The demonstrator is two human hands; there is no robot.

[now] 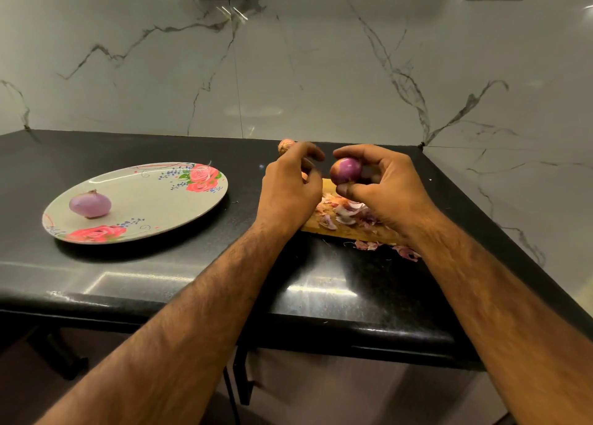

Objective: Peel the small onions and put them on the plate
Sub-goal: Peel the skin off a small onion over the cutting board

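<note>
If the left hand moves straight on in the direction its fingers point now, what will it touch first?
Most likely the purple onion held in the right hand, just across a small gap from the left hand; depth is uncertain.

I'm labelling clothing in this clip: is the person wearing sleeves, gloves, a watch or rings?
No. The left forearm and right forearm are bare and hairy, with no sleeve in view. The left hand and right hand are ungloved; no watch, bracelet or ring shows on the sides visible.
</note>
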